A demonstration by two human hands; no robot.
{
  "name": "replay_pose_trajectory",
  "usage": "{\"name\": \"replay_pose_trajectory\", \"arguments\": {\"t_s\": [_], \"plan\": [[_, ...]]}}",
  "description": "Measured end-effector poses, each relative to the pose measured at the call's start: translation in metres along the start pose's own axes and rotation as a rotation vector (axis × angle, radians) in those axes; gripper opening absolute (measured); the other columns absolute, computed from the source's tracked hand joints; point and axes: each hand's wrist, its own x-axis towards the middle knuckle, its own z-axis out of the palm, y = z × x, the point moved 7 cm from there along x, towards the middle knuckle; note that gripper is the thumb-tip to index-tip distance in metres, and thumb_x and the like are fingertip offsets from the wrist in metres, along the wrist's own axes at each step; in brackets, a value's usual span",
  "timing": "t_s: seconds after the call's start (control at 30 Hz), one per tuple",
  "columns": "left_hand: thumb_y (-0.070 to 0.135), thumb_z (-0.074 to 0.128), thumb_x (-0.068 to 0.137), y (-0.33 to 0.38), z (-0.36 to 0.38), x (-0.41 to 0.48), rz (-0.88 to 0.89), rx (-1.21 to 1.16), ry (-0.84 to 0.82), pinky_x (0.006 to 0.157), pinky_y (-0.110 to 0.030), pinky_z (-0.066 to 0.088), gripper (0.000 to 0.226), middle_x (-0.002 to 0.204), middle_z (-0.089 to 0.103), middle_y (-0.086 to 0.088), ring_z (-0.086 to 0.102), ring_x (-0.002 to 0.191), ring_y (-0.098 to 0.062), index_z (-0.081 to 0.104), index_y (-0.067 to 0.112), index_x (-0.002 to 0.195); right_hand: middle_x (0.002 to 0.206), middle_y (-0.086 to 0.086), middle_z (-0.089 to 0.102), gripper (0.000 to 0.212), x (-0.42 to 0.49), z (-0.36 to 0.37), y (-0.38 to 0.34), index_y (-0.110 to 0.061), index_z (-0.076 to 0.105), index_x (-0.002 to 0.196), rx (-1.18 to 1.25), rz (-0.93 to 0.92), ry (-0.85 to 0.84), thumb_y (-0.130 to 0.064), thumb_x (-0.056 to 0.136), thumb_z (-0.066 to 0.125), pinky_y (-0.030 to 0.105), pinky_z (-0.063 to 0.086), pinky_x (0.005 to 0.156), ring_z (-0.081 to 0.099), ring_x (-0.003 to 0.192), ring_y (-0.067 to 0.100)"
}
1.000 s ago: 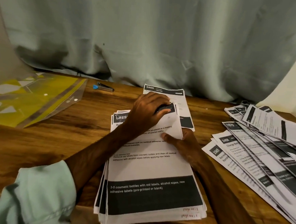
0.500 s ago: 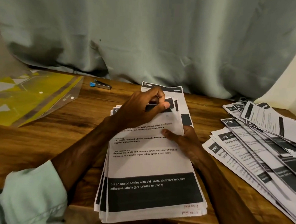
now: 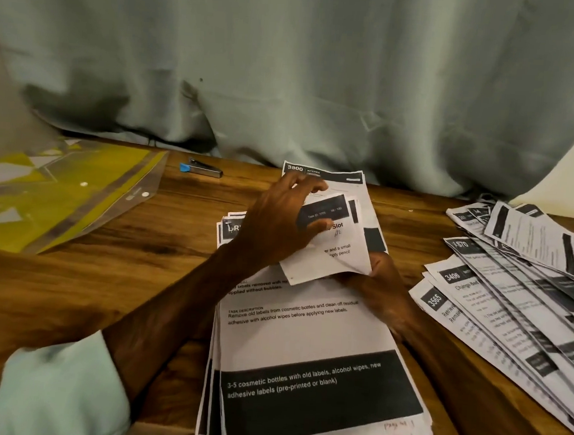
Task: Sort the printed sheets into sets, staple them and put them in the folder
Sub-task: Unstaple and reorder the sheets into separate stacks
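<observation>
Pinching the top sheet (image 3: 330, 257), the left hand (image 3: 278, 223) is holding it bent back. The right hand (image 3: 385, 292) is resting on the stack (image 3: 304, 341), fingers hidden.

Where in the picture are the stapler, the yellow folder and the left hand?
stapler (image 3: 203, 169): head view, on its metal body.
yellow folder (image 3: 111, 178): head view, on its yellow front.
left hand (image 3: 271, 223): head view, on its back.

I cannot see the fingers of the right hand (image 3: 381, 285): the lifted sheet (image 3: 334, 254) pinched by the left hand (image 3: 278, 223) covers them, and that hand also hides most of the heading on the stack (image 3: 303, 347) beneath. The folder (image 3: 59, 194) runs off the left edge and the spread sheets (image 3: 510, 301) off the right (their small print is a blur to me).
</observation>
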Motion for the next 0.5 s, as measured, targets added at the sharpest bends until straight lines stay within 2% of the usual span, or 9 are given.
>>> {"name": "replay_pose_trajectory", "arguments": {"t_s": [0.03, 0.1, 0.17, 0.27, 0.37, 0.43, 0.5], "plan": [[0.046, 0.075, 0.088, 0.000, -0.002, 0.001, 0.010, 0.002, 0.028, 0.087, -0.028, 0.044, 0.050, 0.131, 0.060, -0.002, 0.058, 0.110, -0.017, 0.063, 0.023, 0.130, 0.072, -0.013, 0.075, 0.023, 0.000, 0.000, 0.000, -0.021, 0.068, 0.088, 0.002, -0.005, -0.003, 0.001, 0.085, 0.073, 0.017, 0.055, 0.055, 0.073, 0.065, 0.009], [0.039, 0.074, 0.091, 0.006, -0.008, 0.001, 0.091, -0.001, 0.101, 0.082, -0.027, 0.047, 0.038, 0.123, 0.068, -0.003, 0.062, 0.095, -0.015, 0.070, 0.019, 0.123, 0.071, -0.014, 0.074, 0.025, 0.002, -0.001, 0.001, -0.023, 0.067, 0.087, -0.017, -0.019, -0.005, 0.002, 0.086, 0.072, 0.016, 0.054, 0.056, 0.073, 0.066, 0.006], [0.036, 0.074, 0.091, 0.012, -0.011, 0.000, 0.163, 0.005, 0.144, 0.077, -0.030, 0.054, 0.032, 0.117, 0.072, -0.003, 0.065, 0.091, -0.014, 0.074, 0.016, 0.115, 0.076, -0.012, 0.074, 0.022, 0.005, -0.001, 0.002, -0.023, 0.068, 0.088, -0.034, -0.029, -0.003, -0.002, 0.086, 0.073, 0.017, 0.056, 0.058, 0.073, 0.068, 0.006], [0.049, 0.068, 0.090, 0.014, -0.013, 0.000, 0.170, -0.012, 0.153, 0.069, -0.035, 0.058, 0.027, 0.108, 0.072, 0.009, 0.067, 0.087, -0.011, 0.075, 0.024, 0.099, 0.077, -0.008, 0.075, 0.015, 0.007, -0.003, 0.006, -0.022, 0.068, 0.088, -0.025, -0.025, 0.014, -0.009, 0.085, 0.075, 0.020, 0.058, 0.060, 0.073, 0.070, 0.010], [0.057, 0.065, 0.087, 0.011, -0.016, 0.001, 0.175, -0.003, 0.143, 0.059, -0.030, 0.051, 0.030, 0.093, 0.069, 0.013, 0.059, 0.074, -0.004, 0.072, 0.028, 0.090, 0.087, -0.006, 0.074, 0.018, 0.008, -0.003, 0.007, -0.025, 0.068, 0.092, -0.033, -0.019, 0.038, -0.012, 0.084, 0.077, 0.022, 0.059, 0.063, 0.074, 0.075, 0.010], [0.057, 0.066, 0.086, 0.011, -0.018, 0.002, 0.204, -0.036, 0.094, 0.064, -0.023, 0.044, 0.028, 0.091, 0.067, 0.016, 0.054, 0.080, -0.003, 0.070, 0.028, 0.089, 0.090, -0.005, 0.073, 0.017, 0.009, -0.007, 0.005, -0.026, 0.067, 0.093, -0.034, -0.025, 0.070, -0.014, 0.086, 0.076, 0.020, 0.058, 0.062, 0.073, 0.074, 0.008], [0.053, 0.068, 0.088, 0.013, -0.021, 0.004, 0.245, -0.135, 0.025, 0.076, -0.024, 0.039, 0.026, 0.096, 0.070, 0.017, 0.055, 0.091, -0.005, 0.069, 0.027, 0.088, 0.092, -0.001, 0.074, 0.015, 0.009, -0.013, 0.003, -0.026, 0.066, 0.094, -0.025, -0.026, 0.115, -0.016, 0.087, 0.075, 0.025, 0.061, 0.065, 0.074, 0.077, 0.014]]}}
